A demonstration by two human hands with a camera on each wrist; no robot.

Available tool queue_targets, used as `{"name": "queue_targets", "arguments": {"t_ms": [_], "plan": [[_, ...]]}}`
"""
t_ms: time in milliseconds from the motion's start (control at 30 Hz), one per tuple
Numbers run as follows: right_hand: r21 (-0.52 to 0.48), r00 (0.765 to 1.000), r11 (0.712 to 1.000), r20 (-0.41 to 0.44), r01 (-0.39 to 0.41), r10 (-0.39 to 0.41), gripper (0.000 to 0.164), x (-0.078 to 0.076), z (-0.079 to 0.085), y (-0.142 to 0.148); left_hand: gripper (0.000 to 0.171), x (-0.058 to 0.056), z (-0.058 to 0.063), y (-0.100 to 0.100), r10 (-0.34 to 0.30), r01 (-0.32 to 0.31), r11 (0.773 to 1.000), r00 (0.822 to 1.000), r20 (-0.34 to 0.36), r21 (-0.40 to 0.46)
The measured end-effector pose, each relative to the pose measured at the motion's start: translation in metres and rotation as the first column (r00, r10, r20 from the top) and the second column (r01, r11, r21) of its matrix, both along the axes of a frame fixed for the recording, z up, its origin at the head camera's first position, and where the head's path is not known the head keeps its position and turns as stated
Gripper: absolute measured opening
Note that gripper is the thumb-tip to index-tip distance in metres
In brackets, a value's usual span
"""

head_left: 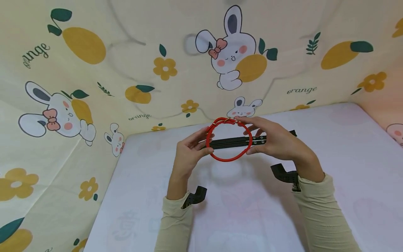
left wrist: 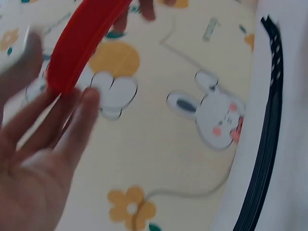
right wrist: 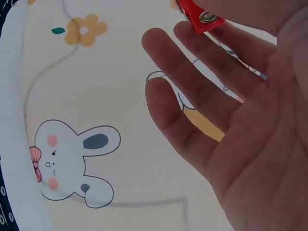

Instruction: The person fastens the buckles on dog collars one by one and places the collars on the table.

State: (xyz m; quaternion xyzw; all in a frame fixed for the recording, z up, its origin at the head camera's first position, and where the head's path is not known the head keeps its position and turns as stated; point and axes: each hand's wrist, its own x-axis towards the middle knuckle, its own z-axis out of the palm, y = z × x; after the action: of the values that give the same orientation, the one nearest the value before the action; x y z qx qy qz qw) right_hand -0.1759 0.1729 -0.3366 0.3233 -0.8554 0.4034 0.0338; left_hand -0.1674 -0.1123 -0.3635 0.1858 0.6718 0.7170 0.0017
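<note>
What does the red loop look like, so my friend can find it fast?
Find the white table. Above it, the left hand and right hand hold up the red loop between them. It's bright red and round, unlike the long black strap seen through it.

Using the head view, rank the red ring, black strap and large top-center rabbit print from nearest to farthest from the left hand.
1. Red ring: held in the left hand.
2. Black strap: behind the ring, on the white tabletop.
3. Rabbit print: high on the backdrop.
</note>
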Motion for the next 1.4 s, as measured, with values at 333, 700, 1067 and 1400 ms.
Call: {"name": "queue_targets", "arguments": {"t_ms": [333, 700, 1067, 1400], "plan": [[0.011, 0.998, 0.999, 0.056, -0.038, 0.037, 0.091, 0.001, 0.0, -0.003, 0.091, -0.006, -0.004, -0.018, -0.156, 0.093, 0.953, 0.967, -0.203, -0.287], [0.031, 0.994, 0.997, 0.088, -0.07, 0.067, 0.087, -0.003, -0.005, -0.01, 0.091, -0.005, -0.007, -0.027, -0.098, 0.004, 0.916, 0.972, -0.215, -0.401], [0.005, 0.981, 0.997, 0.174, -0.083, 0.081, 0.084, -0.008, -0.016, -0.026, 0.088, -0.016, -0.015, -0.044, -0.115, 0.03, 0.871, 0.983, -0.144, -0.49], [0.121, 0.974, 0.99, 0.221, -0.075, 0.047, 0.085, -0.012, -0.028, -0.042, 0.087, -0.021, -0.038, -0.057, -0.077, 0.003, 0.85, 0.99, -0.12, -0.527]]}}
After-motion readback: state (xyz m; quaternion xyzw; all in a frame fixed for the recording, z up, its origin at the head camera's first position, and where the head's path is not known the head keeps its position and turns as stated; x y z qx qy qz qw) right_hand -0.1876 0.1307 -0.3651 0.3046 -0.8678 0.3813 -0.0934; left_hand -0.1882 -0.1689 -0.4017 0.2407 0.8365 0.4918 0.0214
